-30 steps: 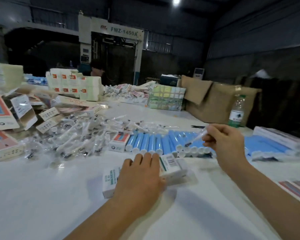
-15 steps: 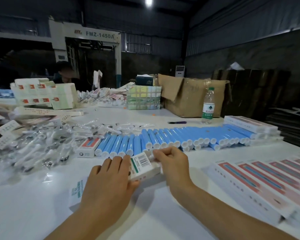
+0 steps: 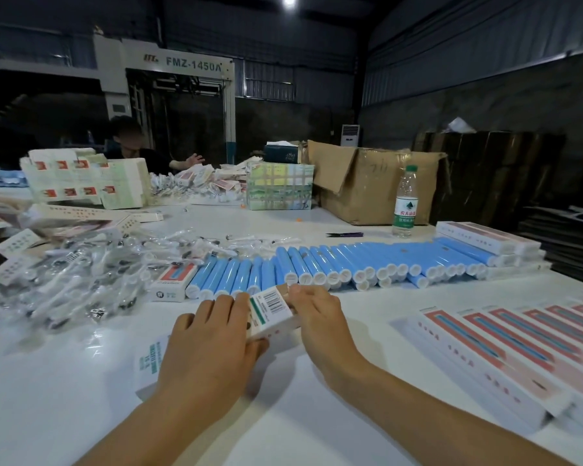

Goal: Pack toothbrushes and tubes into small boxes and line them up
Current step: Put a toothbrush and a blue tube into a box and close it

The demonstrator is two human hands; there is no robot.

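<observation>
Looking at the box [image 3: 272,311] here: it lies on the counter [image 3: 64,408] right under both hands, long axis running near-left to far-right. My left hand [image 3: 212,344] grips across its middle, fingers curled over the top. My right hand [image 3: 320,314] pinches at the far-right end, where I'd guess the flap is, so that's the nearer one for closing it. Tubes [image 3: 317,267] sit in a row just beyond, finished boxes [image 3: 505,348] off to the right.
</observation>
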